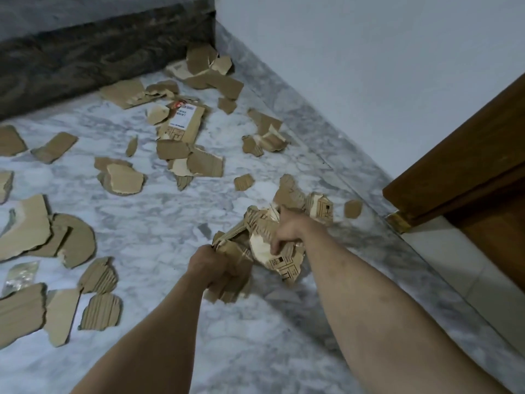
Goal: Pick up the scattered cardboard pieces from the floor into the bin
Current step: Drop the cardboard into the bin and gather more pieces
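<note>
Torn brown cardboard pieces lie scattered over the marble floor (159, 220). My left hand (211, 267) grips a bundle of cardboard pieces (237, 275) low over the floor. My right hand (287, 231) reaches in from the right and pinches a pale printed piece (279, 258) in the same bunch, fingers curled down onto it. Behind the hands lie more scraps (292, 194). A long piece with a white label (184, 122) lies further back. Large rounded pieces (68, 240) sit at the left. No bin is in view.
A dark stone step (93, 55) runs along the back. The white wall (369, 81) and its grey skirting close the right side. A wooden door (466, 172) with a brass hinge (399, 221) stands at the right. A clear plastic bag (20, 275) lies at far left.
</note>
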`<move>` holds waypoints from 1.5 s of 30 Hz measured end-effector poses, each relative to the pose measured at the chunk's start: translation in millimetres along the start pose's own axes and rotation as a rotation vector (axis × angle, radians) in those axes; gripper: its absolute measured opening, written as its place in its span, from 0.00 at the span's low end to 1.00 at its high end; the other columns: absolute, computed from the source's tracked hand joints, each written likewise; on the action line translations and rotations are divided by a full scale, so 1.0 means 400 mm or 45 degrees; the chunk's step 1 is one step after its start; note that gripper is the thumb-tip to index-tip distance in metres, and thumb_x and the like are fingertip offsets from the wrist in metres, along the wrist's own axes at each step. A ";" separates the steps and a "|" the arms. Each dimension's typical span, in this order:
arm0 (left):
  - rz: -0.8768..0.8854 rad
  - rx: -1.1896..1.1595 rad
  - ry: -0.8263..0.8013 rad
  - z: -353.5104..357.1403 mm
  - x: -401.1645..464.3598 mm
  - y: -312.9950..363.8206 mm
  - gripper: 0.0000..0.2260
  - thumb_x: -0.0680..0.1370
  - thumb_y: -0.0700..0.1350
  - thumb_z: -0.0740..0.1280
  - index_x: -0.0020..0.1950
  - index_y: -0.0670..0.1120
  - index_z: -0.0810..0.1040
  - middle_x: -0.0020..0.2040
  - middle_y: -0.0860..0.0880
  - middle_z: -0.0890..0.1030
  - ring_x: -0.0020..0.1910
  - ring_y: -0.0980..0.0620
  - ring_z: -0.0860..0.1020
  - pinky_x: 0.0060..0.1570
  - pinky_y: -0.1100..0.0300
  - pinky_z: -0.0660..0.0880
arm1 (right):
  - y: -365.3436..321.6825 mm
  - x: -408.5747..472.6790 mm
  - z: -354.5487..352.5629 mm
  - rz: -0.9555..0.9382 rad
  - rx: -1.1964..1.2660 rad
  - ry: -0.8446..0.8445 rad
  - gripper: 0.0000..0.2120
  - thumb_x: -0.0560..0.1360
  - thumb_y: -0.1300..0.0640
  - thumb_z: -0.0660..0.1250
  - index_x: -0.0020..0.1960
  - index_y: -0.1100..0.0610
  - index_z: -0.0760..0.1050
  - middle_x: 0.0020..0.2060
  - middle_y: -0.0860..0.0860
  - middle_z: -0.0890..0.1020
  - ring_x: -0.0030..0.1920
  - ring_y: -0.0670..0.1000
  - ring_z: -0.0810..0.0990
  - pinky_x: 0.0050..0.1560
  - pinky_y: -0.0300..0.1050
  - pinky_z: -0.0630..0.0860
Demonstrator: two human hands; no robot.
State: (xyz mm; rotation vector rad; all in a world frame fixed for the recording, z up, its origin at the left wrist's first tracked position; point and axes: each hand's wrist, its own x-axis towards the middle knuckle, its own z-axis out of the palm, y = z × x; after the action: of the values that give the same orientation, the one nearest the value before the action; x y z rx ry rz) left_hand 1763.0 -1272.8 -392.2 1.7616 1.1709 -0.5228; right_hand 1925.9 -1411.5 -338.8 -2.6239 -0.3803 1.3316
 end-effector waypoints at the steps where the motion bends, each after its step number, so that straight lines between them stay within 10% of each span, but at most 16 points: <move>1: -0.004 -0.013 -0.016 -0.001 0.001 0.004 0.16 0.64 0.43 0.75 0.49 0.41 0.81 0.48 0.41 0.83 0.47 0.40 0.82 0.42 0.51 0.82 | 0.007 0.006 0.005 0.002 -0.016 0.003 0.67 0.57 0.57 0.84 0.81 0.48 0.42 0.79 0.61 0.57 0.77 0.66 0.57 0.71 0.62 0.68; 8: 0.065 -0.043 0.037 0.004 0.000 0.026 0.26 0.63 0.51 0.66 0.57 0.37 0.78 0.53 0.38 0.81 0.52 0.40 0.79 0.52 0.50 0.79 | 0.025 0.033 0.011 -0.176 -0.210 0.137 0.60 0.59 0.53 0.83 0.80 0.53 0.48 0.77 0.55 0.48 0.78 0.66 0.41 0.76 0.62 0.56; 14: 0.345 -0.015 0.142 0.016 -0.021 0.025 0.47 0.66 0.40 0.76 0.78 0.54 0.53 0.64 0.41 0.75 0.61 0.38 0.76 0.61 0.46 0.74 | 0.059 0.032 0.025 -0.263 0.052 0.092 0.60 0.62 0.59 0.82 0.81 0.56 0.46 0.79 0.58 0.55 0.77 0.62 0.57 0.72 0.53 0.63; 19: 0.407 0.248 0.194 0.010 -0.083 0.063 0.34 0.67 0.40 0.75 0.71 0.54 0.71 0.63 0.45 0.79 0.60 0.42 0.77 0.55 0.54 0.75 | 0.093 0.009 0.049 -0.237 0.125 0.115 0.59 0.58 0.53 0.84 0.79 0.57 0.53 0.76 0.60 0.57 0.76 0.64 0.56 0.73 0.57 0.66; 25: 0.276 0.191 0.241 0.033 -0.144 0.050 0.27 0.63 0.44 0.78 0.57 0.50 0.70 0.53 0.46 0.81 0.53 0.42 0.79 0.50 0.52 0.77 | 0.100 -0.031 0.081 -0.275 0.120 0.136 0.51 0.61 0.56 0.82 0.75 0.53 0.56 0.69 0.58 0.55 0.72 0.64 0.58 0.66 0.55 0.70; 30: 0.267 0.217 0.199 0.034 -0.097 0.040 0.37 0.67 0.42 0.77 0.72 0.48 0.62 0.56 0.43 0.78 0.59 0.40 0.77 0.55 0.51 0.74 | 0.092 -0.013 0.091 -0.256 0.042 0.187 0.55 0.60 0.53 0.82 0.77 0.50 0.52 0.75 0.58 0.46 0.74 0.66 0.55 0.71 0.57 0.68; 37: 0.342 0.344 0.155 0.016 -0.069 0.080 0.23 0.73 0.42 0.70 0.68 0.47 0.72 0.62 0.42 0.78 0.59 0.41 0.76 0.55 0.52 0.74 | 0.114 -0.002 0.094 -0.276 0.345 0.177 0.43 0.58 0.60 0.82 0.62 0.48 0.57 0.59 0.53 0.76 0.57 0.58 0.77 0.57 0.56 0.79; 41: 0.453 0.226 0.113 -0.004 -0.056 0.149 0.25 0.69 0.45 0.71 0.66 0.45 0.74 0.59 0.43 0.79 0.58 0.42 0.77 0.55 0.52 0.74 | 0.174 0.002 0.029 -0.230 0.778 0.171 0.57 0.53 0.62 0.84 0.75 0.53 0.57 0.66 0.50 0.74 0.66 0.55 0.74 0.62 0.53 0.78; 45: 0.571 -0.088 0.048 -0.002 -0.020 0.261 0.24 0.59 0.46 0.73 0.54 0.41 0.80 0.49 0.43 0.83 0.50 0.43 0.82 0.50 0.50 0.79 | 0.299 -0.001 -0.130 -0.062 1.066 0.370 0.44 0.52 0.63 0.85 0.65 0.59 0.70 0.59 0.55 0.81 0.55 0.55 0.82 0.50 0.52 0.84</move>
State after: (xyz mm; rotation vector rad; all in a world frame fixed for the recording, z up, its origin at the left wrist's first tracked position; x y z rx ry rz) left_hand 1851.1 -1288.4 -337.7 1.9040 0.7714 -0.1790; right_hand 1985.3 -1527.7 -340.1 -2.0155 0.1405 0.8096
